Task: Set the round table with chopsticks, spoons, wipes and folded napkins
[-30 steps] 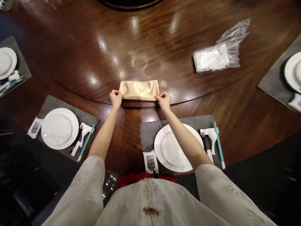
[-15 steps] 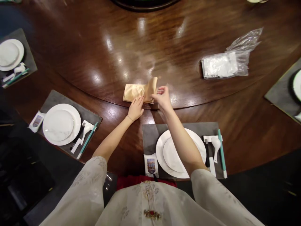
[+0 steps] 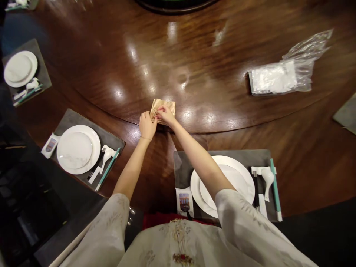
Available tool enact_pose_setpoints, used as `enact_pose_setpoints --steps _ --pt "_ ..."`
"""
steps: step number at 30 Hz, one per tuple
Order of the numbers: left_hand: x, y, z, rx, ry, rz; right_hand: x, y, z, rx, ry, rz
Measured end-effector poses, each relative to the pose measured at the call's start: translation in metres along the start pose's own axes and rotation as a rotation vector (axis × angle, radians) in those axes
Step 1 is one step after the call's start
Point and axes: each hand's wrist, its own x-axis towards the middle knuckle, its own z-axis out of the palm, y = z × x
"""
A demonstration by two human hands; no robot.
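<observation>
A shiny gold cloth napkin (image 3: 171,106) lies near the front edge of the raised round tabletop. Narrow pleats are gathered at its left end, while the right part stays flat. My left hand (image 3: 147,125) is curled against the pleated end, its thumb and fingers closed on the cloth. From the right, my right hand (image 3: 166,115) pinches the pleats between thumb and fingers, close beside the left hand. Part of the napkin is hidden under the fingers.
A place setting with stacked white plates (image 3: 222,163) sits below my right arm, with a white spoon (image 3: 267,181) and teal chopsticks (image 3: 275,191). Another plate setting (image 3: 76,148) stands at left. A clear plastic bag of white packets (image 3: 274,78) lies at right.
My right hand has moved left to meet the left hand. The napkin's raised right flap is down, and pleats now show at the left end. The view has shifted slightly.
</observation>
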Motion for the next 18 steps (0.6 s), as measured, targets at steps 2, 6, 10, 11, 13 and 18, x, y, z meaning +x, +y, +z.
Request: enact_pose_setpoints --steps 2,6,10,11,13,18 --pt "0.014 -0.007 0.001 0.005 -0.072 -0.057 -0.011 -0.001 -0.015 -0.044 0.114 0.008" --pt "0.02 -0.005 0.01 -0.044 -0.127 -0.124 -0.037 0.003 -0.045 -0.181 0.425 0.126" --pt "0.011 0.003 0.016 -0.294 -0.217 -0.175 -0.052 0.005 -0.06 0.288 0.132 0.282" --pt "0.009 0.003 0.016 -0.435 -0.251 -0.201 -0.055 0.004 -0.064 0.427 0.045 0.282" --pt "0.007 0.004 0.016 -0.817 -0.361 -0.244 -0.062 0.003 -0.07 0.622 -0.103 0.261" --pt "0.011 0.011 0.01 -1.384 -0.641 -0.207 -0.073 0.01 -0.081 0.668 -0.211 0.12"
